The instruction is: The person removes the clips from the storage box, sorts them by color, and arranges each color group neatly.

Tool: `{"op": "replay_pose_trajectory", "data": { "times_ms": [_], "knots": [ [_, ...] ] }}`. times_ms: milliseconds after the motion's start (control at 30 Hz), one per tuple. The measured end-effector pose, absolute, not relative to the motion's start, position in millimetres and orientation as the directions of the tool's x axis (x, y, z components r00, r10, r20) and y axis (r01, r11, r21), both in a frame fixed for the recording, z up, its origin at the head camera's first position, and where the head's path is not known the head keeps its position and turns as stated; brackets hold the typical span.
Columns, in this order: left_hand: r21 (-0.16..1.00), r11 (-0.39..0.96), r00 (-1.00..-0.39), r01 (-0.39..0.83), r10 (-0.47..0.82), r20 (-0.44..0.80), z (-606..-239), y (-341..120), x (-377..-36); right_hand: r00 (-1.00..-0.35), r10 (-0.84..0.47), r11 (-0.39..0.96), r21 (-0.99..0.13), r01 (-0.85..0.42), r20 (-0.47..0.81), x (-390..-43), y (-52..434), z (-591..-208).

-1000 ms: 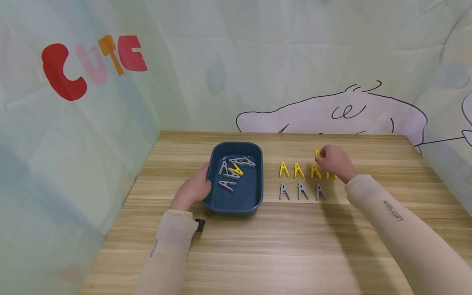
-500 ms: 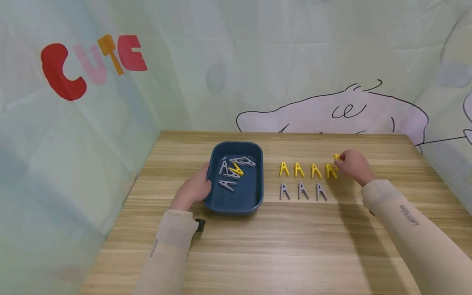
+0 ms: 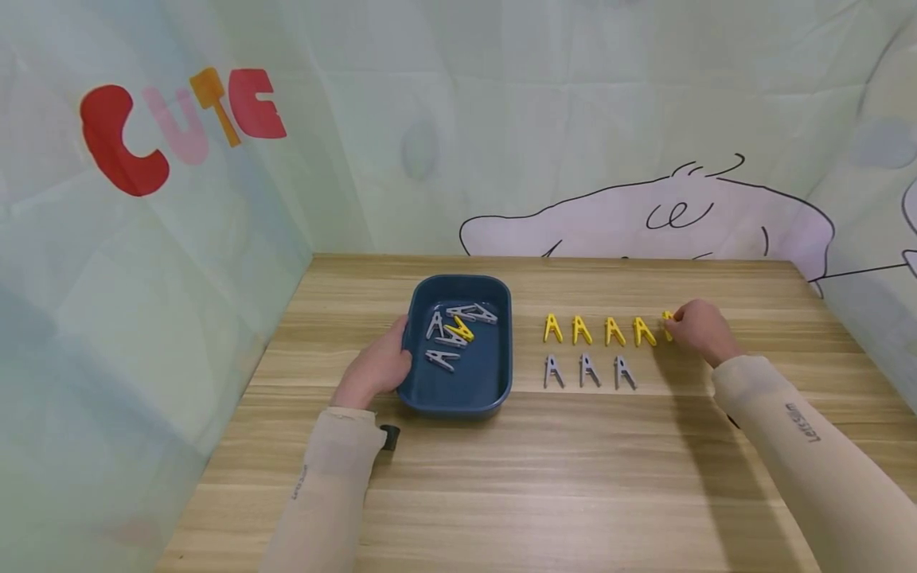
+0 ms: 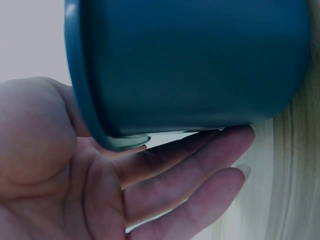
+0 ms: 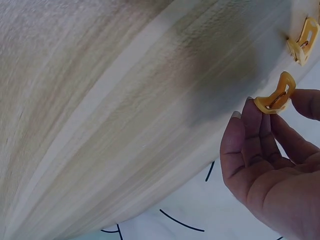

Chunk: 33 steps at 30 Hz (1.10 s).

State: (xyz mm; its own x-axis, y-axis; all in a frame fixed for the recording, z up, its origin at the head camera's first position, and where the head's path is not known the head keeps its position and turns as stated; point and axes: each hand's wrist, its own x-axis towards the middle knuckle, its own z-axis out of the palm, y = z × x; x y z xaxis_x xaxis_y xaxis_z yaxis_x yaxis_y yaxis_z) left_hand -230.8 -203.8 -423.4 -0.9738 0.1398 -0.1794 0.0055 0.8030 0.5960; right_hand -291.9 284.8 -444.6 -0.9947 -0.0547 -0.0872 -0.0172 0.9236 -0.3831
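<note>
Yellow pegs (image 3: 596,330): 4 laid, 5th peg (image 5: 275,99) pinched by R hand (image 3: 700,328) fingers; grey row (image 3: 587,371) 3; tray (image 3: 494,382) holds more, L hand (image 3: 376,368) flat against it.

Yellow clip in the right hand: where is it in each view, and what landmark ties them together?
Head: the yellow clip is pinched by the right hand, at the right end of the yellow row, right of centre.
Left wrist: not in it; only the left hand against the blue tub.
Right wrist: right edge, upper half, between the fingertips.
Shared landmark: the wooden table.
</note>
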Motion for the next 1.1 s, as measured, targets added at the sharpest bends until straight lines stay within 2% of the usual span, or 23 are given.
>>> {"op": "replay_pose_trajectory", "data": {
  "times_ms": [233, 1100],
  "knots": [
    [0.586, 0.81, -0.975, 0.004, 0.134, -0.179, -423.5, -203.8, -230.6, -0.987, -0.031, 0.922, -0.385, 0.033, -0.159, -289.0, 282.3, -445.8],
    [0.578, 0.816, -0.975, -0.014, 0.117, -0.188, -423.3, -202.5, -229.6, -0.971, -0.001, 0.918, -0.386, 0.094, -0.238, -288.2, 275.5, -448.0]
  ]
}}
